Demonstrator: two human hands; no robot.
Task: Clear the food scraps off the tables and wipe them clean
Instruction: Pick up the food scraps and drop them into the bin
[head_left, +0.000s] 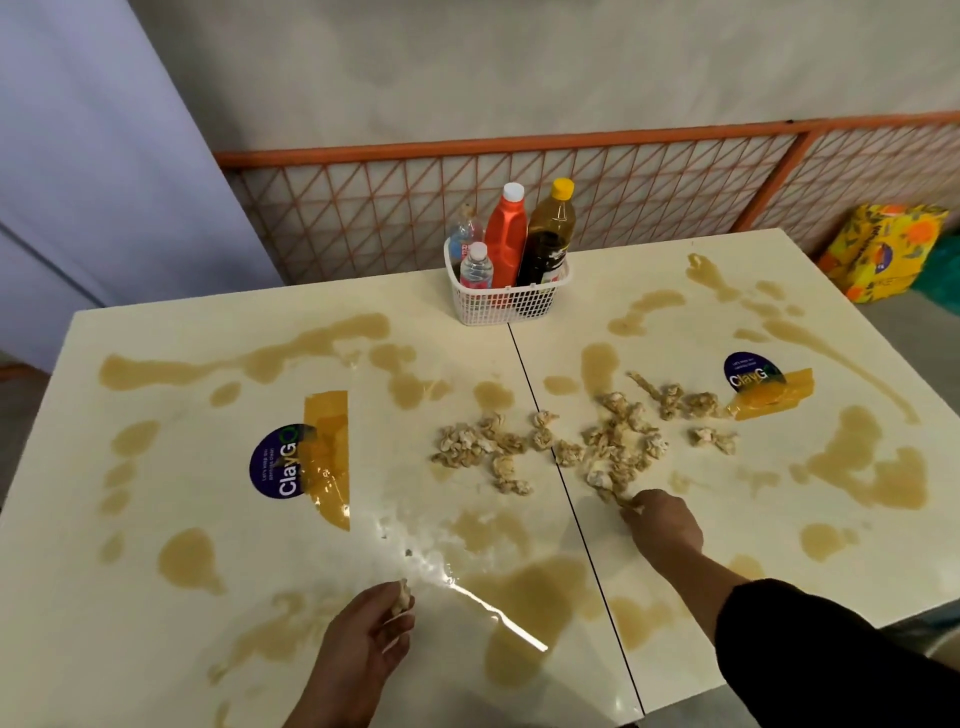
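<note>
Bench clearing, gathering stage. Nearest the viewer, the left hand (363, 642) hovers over the left bench (156, 332), its fingers (395, 618) curled and clamped on one pale scrap (401, 598). Beyond it the right hand (667, 525), in a dark sleeve, reaches onto the right bench (597, 275), fingers drawn together on the near edge of the food scraps (615, 441), apparently pinching a strand (the tips are partly hidden). The scraps lie as a loose band astride the seam (550, 447) between the benches; its long axis runs crosswise, left to right, the right end trending toward the far edge. To do this step well, judged from the layout: rake the band along its own axis into one heap, collect from the near side, and keep the pieces out of the brown spills (524, 587) so that they do not smear; wiping looks best left until no solids remain. No cloth is visible. Farther off, a taped ClayGo sticker (283, 462) marks each bench. At the far edge a white basket (506, 306) straddles the seam, holding an orange bottle (506, 234) and a dark yellow-capped bottle (548, 239), among others. Behind stand an orange mesh fence (519, 192) and, on the floor, a yellow bag (883, 249).
</note>
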